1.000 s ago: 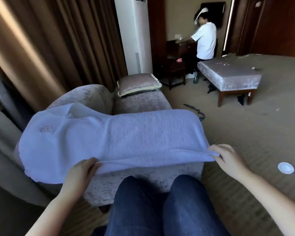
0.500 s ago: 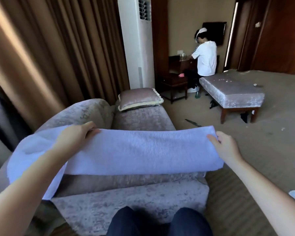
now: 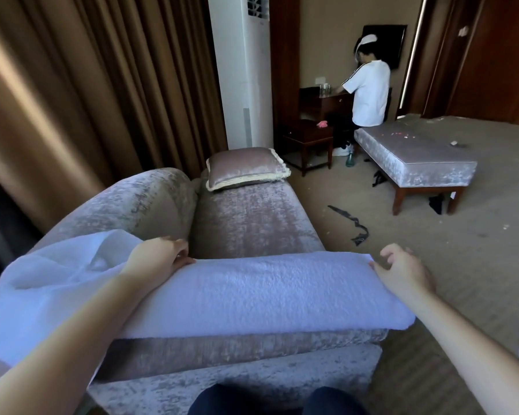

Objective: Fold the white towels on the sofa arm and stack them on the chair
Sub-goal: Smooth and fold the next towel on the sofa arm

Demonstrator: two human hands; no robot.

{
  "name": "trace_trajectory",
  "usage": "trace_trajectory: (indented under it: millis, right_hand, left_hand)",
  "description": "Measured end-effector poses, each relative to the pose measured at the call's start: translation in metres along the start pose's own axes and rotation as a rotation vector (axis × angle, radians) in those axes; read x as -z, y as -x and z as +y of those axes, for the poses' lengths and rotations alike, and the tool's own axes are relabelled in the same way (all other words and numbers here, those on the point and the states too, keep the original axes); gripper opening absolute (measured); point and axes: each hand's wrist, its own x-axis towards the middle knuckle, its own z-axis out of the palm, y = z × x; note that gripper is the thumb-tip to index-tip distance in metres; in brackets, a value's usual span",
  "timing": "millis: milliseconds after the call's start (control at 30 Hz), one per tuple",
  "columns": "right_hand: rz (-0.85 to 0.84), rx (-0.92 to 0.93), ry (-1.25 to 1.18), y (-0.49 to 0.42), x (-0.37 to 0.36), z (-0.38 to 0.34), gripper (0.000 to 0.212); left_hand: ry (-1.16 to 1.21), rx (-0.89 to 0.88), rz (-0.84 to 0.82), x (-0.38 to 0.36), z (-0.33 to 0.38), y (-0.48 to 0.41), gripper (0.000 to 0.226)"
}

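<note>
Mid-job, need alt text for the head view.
A white towel, folded over, lies across the sofa arm; the left hand holds its far edge and the right hand touches its right end. A cushion lies beyond.

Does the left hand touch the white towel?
Touching. The head view shows the left hand gripping the far edge of the white towel.

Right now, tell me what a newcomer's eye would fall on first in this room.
The white towel, laid in a long fold across the sofa arm in the foreground, with the left hand holding its far edge and the right hand touching its right end. Next, the person in a white shirt standing at a dark desk by the far wall, beyond an upholstered bench.
</note>
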Motion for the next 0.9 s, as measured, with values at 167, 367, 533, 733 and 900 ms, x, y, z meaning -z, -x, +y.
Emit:
trace_trajectory:
  millis: [167,367,533,733,900]
  right_hand:
    - [0.246,0.445,0.127,0.029,0.001,-0.058,0.022]
    - [0.283,0.994,-0.058,0.102,-0.06,-0.178,0.011]
    - [0.28,1.401,-0.158,0.179,-0.119,-0.242,0.021]
    - [0.24,1.701,-0.085,0.223,-0.166,-0.267,0.035]
    - [0.416,1.63,0.015,0.232,-0.175,-0.275,0.027]
  left_hand:
    - [0.118,-0.224,0.359,0.027,-0.001,0.015,0.017]
    - [0.088,-0.034,0.526,0.068,-0.07,0.102,0.032]
    - [0.14,0.337,0.535,0.054,-0.125,0.205,0.026]
    - [0.097,0.193,0.429,-0.016,-0.129,0.27,0.031]
    - [0.088,0.152,0.406,-0.047,-0.121,0.264,0.052]
